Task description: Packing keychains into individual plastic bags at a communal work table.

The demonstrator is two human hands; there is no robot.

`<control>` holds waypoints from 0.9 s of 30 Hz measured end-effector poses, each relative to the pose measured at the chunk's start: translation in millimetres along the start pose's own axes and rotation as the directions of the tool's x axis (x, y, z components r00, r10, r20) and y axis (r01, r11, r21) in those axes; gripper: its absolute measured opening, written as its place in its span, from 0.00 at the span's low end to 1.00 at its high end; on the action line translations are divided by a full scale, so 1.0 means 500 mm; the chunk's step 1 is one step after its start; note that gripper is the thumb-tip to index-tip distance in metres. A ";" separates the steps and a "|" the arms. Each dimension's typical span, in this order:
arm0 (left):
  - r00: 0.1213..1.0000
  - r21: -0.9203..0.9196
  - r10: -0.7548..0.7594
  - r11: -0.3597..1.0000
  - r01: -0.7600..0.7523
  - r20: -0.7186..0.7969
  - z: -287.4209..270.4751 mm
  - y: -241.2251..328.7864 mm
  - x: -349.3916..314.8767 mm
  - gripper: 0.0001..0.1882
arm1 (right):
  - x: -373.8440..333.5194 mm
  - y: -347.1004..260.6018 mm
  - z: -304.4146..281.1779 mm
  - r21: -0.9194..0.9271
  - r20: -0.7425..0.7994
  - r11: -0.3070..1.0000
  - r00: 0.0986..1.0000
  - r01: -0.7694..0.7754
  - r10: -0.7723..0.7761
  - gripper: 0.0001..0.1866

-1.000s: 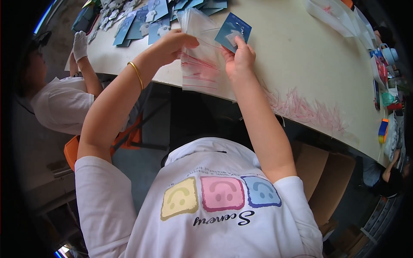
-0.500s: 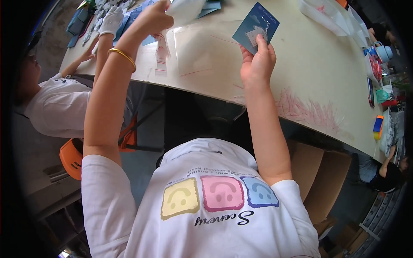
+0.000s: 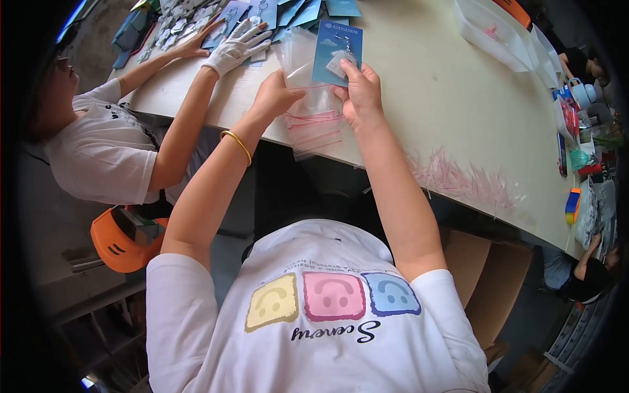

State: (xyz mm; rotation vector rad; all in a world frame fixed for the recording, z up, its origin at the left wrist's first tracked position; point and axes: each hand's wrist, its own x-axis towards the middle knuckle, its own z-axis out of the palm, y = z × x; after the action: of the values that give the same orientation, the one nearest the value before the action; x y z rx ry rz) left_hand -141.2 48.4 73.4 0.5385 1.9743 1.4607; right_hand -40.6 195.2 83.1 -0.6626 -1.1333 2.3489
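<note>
Blue card (image 3: 327, 49) is inside the table edge (image 3: 524, 224), open tabletop (image 3: 445, 98) rightward

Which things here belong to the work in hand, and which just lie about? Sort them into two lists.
In the work:
blue card with a pale charm, in the right hand
clear red-lined bags, at the left hand
more blue cards and pale charms farther up, probably

Lying about, it seems:
pinkish strips
light-blue container
cardboard box
</note>
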 end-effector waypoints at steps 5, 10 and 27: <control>0.989 0.719 0.115 0.695 -0.015 -0.090 0.041 0.067 -0.031 0.27 | 0.003 0.014 0.011 -0.025 0.065 0.997 0.995 0.071 -0.070 0.08; 0.972 0.332 -0.102 0.928 0.171 -0.213 0.039 0.025 0.013 0.25 | -0.004 0.026 0.009 0.042 0.049 0.999 0.999 -0.021 0.019 0.10; 0.972 0.612 0.215 0.782 -0.115 -0.093 -0.051 0.161 -0.034 0.47 | -0.049 -0.035 0.000 0.236 -0.229 0.945 0.958 0.225 -0.171 0.10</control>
State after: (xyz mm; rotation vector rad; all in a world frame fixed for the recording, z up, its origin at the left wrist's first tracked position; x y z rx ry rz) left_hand -149.4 44.2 158.9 0.9119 2.5887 0.9521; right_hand -18.2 190.9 102.8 -0.6453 -0.7465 2.1485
